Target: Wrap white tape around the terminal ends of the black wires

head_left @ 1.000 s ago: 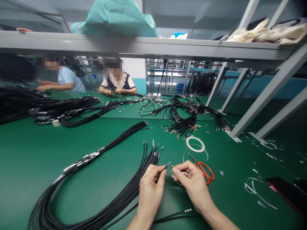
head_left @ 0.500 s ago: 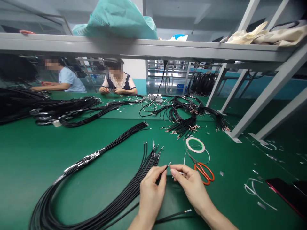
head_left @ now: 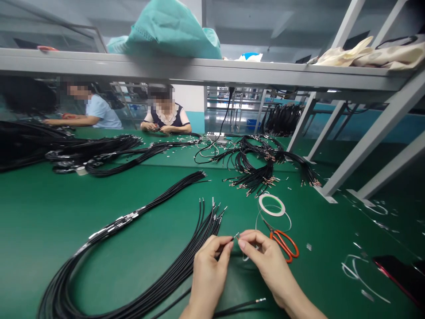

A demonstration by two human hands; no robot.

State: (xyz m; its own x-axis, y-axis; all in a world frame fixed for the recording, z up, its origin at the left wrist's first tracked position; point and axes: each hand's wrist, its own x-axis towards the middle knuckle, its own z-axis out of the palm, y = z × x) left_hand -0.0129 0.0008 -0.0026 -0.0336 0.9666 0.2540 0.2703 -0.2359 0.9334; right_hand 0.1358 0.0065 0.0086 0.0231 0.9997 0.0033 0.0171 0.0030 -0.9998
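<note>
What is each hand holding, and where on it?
The left hand grips a black wire near its metal tip. The right hand pinches something thin and pale, too small to tell.

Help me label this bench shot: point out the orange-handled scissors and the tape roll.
orange-handled scissors [head_left: 284,245], head view, on the orange handle loops.
tape roll [head_left: 272,196], head view, on the top of the white ring.

wire-end terminal — detail too small | phone — cut off at right edge
</note>
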